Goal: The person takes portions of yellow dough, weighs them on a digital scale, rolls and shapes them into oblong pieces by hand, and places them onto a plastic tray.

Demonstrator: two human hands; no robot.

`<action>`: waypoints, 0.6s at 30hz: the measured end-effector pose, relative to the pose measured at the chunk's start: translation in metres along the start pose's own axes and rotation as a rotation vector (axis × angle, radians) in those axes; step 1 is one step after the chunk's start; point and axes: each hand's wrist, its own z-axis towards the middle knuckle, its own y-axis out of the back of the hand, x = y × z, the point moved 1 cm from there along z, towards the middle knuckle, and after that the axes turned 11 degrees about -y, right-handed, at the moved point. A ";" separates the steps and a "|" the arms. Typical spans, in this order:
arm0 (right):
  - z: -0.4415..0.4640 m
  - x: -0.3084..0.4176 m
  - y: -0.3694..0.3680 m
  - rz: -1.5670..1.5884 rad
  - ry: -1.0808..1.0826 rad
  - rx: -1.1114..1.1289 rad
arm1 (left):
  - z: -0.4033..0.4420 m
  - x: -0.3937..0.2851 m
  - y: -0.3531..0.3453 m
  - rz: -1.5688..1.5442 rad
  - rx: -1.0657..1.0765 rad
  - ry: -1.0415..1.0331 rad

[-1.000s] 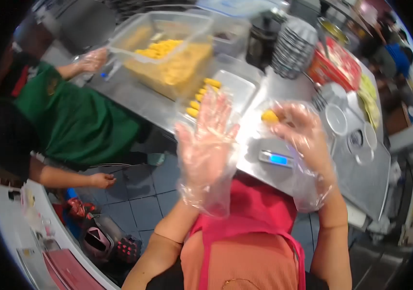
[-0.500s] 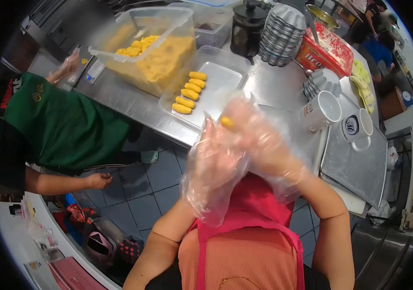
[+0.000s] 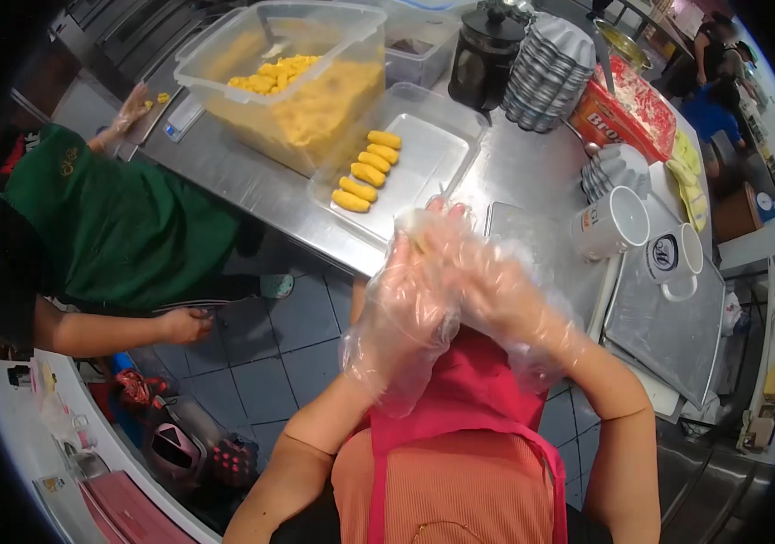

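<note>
My left hand (image 3: 407, 295) and my right hand (image 3: 498, 283), both in loose clear plastic gloves, are pressed together in front of the pink apron. Between the palms is a piece of yellow dough (image 3: 420, 243), mostly hidden, with only a small bit showing. Motion blurs the right hand, which lies over the left. Just beyond my fingers, a shallow clear plastic tray (image 3: 419, 150) carries several short yellow dough rolls (image 3: 370, 174) lined up in a row.
Behind the tray stands a large clear tub (image 3: 351, 95) of yellow dough. Fluted metal molds (image 3: 546, 68), a red tub (image 3: 623, 113), two mugs (image 3: 612, 222) and a metal sheet tray (image 3: 664, 313) stand to the right. A person in a green apron (image 3: 124, 236) is at left.
My right hand has shifted over the left, and the yellow dough is now more covered. The view has tilted slightly, so the table's things appear a little to the right.
</note>
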 end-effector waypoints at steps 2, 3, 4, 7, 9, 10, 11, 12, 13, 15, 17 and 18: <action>0.012 -0.003 0.002 0.024 0.012 -0.130 | 0.003 0.004 0.011 0.259 0.056 -0.010; 0.020 0.009 0.007 0.007 -0.041 -0.140 | 0.005 0.001 0.012 0.179 0.053 -0.014; 0.028 0.016 0.009 -0.012 -0.094 -0.149 | 0.006 -0.001 0.013 0.099 0.051 -0.017; 0.058 0.006 0.015 0.305 -0.144 -0.054 | 0.012 -0.020 0.008 -0.443 -0.063 -0.059; 0.092 -0.010 0.021 0.255 -0.163 -0.087 | 0.012 -0.030 0.009 -0.363 -0.153 -0.132; 0.113 -0.021 0.025 0.062 -0.132 -0.174 | 0.011 -0.034 0.014 -0.367 -0.148 -0.181; 0.134 -0.031 0.026 0.009 -0.174 -0.142 | 0.011 -0.040 0.019 -0.369 -0.138 -0.229; 0.152 -0.042 0.025 -0.046 -0.215 -0.113 | 0.011 -0.047 0.025 -0.370 -0.124 -0.276; 0.168 -0.062 0.017 -0.072 -0.147 -0.143 | 0.009 -0.053 0.031 -0.415 -0.121 -0.285; 0.188 -0.093 -0.003 -0.123 -0.005 -0.194 | 0.004 -0.062 0.043 -0.436 -0.158 -0.320; 0.201 -0.101 -0.013 -0.255 -0.121 -0.048 | 0.000 -0.073 0.056 -0.475 -0.178 -0.361; 0.205 -0.099 -0.017 -0.321 -0.185 0.027 | -0.004 -0.078 0.063 -0.472 -0.209 -0.382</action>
